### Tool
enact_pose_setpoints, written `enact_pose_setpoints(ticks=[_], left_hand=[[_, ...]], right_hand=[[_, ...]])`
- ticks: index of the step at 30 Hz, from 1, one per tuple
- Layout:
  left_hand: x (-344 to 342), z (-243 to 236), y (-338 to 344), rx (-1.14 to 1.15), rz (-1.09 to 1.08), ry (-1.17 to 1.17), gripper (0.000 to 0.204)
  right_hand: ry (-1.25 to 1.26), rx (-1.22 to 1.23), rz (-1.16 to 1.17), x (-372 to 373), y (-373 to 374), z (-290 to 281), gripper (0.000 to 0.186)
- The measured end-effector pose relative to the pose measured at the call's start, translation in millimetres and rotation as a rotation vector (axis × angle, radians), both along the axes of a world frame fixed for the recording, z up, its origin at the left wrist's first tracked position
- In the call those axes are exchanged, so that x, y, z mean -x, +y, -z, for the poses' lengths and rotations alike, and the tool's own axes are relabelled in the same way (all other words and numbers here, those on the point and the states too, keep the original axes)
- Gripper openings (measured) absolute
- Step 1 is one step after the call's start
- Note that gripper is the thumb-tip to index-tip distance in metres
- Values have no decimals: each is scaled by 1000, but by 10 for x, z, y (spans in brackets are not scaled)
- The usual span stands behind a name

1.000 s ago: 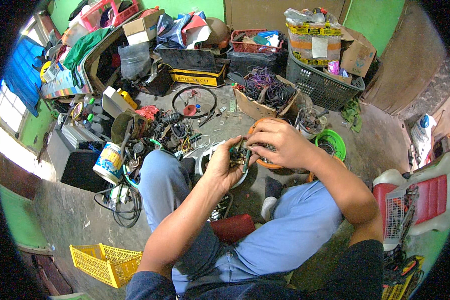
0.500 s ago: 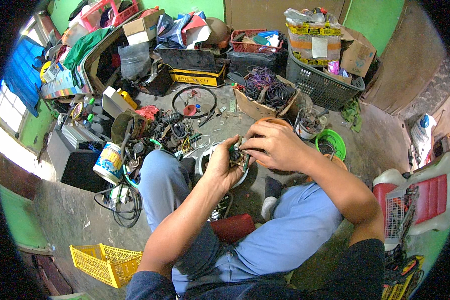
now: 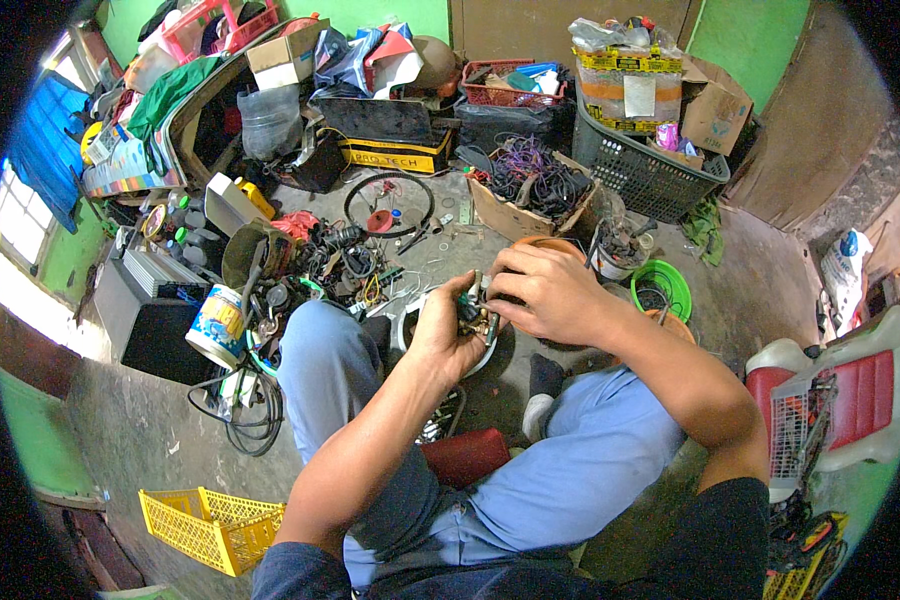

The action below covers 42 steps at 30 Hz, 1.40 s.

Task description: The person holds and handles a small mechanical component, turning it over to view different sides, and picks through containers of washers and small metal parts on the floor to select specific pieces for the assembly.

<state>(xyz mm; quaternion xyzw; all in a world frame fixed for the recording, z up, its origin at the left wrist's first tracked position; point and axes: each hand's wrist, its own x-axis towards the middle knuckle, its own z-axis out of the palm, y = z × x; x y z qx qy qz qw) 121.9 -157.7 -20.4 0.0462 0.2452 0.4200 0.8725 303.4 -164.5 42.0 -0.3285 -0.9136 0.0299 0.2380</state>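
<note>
My left hand [image 3: 442, 332] is closed round a small electronic part [image 3: 475, 312] with green edges, dark pieces and brass-coloured bits. Its exact kind does not show, since fingers cover much of it. My right hand [image 3: 545, 290] meets it from the right, fingertips pinched together at its upper edge; what they grip is hidden. Both hands are held over a white bucket [image 3: 404, 335] that stands between my legs. Behind my right hand shows the rim of an orange bowl [image 3: 550, 242].
Left of my knee lies a heap of cables and scrap parts [image 3: 345, 255]. A box of tangled wires [image 3: 500, 212], a bright green basin [image 3: 678, 288] and a bucket of scraps [image 3: 620, 262] stand beyond my hands. A yellow crate [image 3: 210, 525] sits at lower left.
My right fingers have shifted slightly and curled more at the part's top edge. My left hand holds the part almost as before.
</note>
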Motion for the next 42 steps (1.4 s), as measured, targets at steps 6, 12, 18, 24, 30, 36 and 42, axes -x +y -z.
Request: enact_pose_setpoints(ticks=[6, 12, 18, 24, 30, 36, 42], left_hand=[[2, 13, 0, -10, -4, -3, 26], [-31, -114, -27, 60, -51, 14, 27], [35, -49, -5, 22, 8, -89, 25], [1, 6, 17, 53, -49, -49, 27], [-15, -94, -27, 43, -83, -60, 27], [-49, -166, -41, 93, -130, -52, 29], [-29, -140, -31, 93, -130, -59, 27]], right_hand=[[-19, 23, 3, 7, -6, -6, 21], [21, 27, -15, 17, -7, 3, 19], [160, 168, -19, 17, 9, -36, 19], [265, 296, 4, -15, 49, -24, 16], [277, 229, 2, -66, 95, -3, 18], [248, 247, 61, -102, 108, 20, 18], [274, 173, 78, -38, 29, -70, 16]])
